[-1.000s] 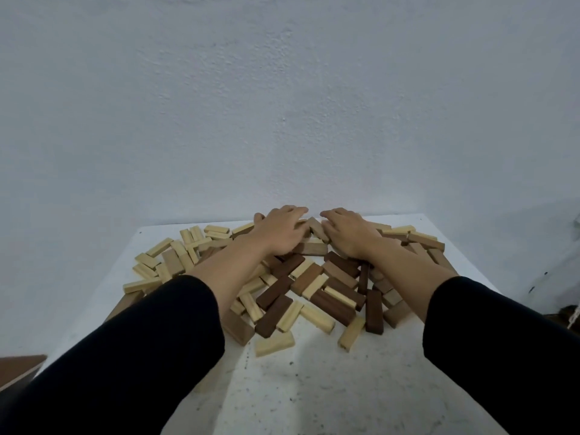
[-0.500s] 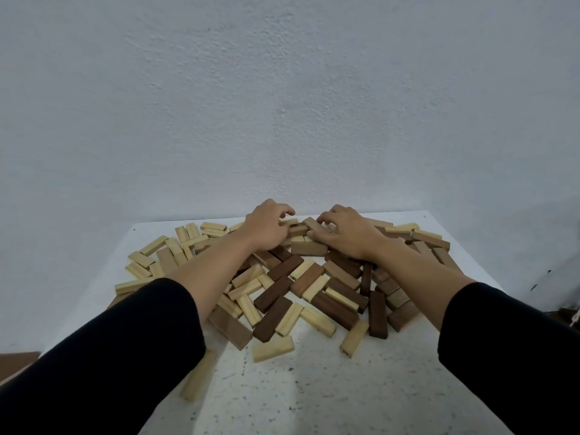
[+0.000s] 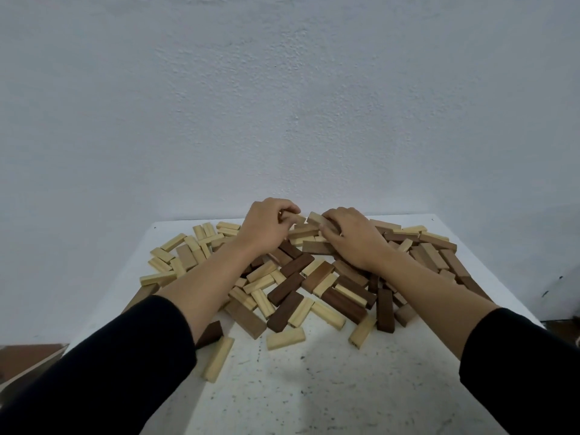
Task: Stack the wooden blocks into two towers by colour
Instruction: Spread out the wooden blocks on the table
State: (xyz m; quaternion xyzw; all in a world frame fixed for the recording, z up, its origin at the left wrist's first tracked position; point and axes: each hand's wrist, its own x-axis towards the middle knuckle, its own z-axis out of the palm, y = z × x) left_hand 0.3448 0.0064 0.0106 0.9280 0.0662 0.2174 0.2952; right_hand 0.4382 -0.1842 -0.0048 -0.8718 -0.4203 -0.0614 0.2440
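Lower left corner: edge of a cardboard box (image 3: 29, 361), off the worktop (image 3: 314, 390), not in play. The white worktop fills the lower middle of the frame. Its left edge runs diagonally up from the box. The near half is bare and speckled, so there's plenty of room to build both towers.

Left of centre: pale blocks (image 3: 175, 257) lie flat in a loose cluster, a few close to the left edge. A lone pale block (image 3: 218, 357) sits apart by the left sleeve (image 3: 125, 356), just beside a dark block (image 3: 212, 332).

Left hand (image 3: 266, 230), centre of frame: grip closed, fingers curled down round a block end (image 3: 293, 218) at the far side of the heap. Most of that block is hidden, can't tell if it's lifted.

Mixed heap (image 3: 314, 281) between and below the wrists: dark, mid-brown and pale blocks crossed over each other, nothing stacked. Judged to be at the very start, the picking and sorting step.

Right hand (image 3: 356, 241): grip closed too, fingertips pinching a tan block (image 3: 315, 218) tilted up off the heap. Both hands meet at the pile's top, likely because top blocks come free without dragging others.

Right of centre: brown blocks (image 3: 439, 257) spread toward the right edge. A couple sit near it and a forearm could knock them off. The wall (image 3: 282, 105) is close behind the far edge, so little room there.
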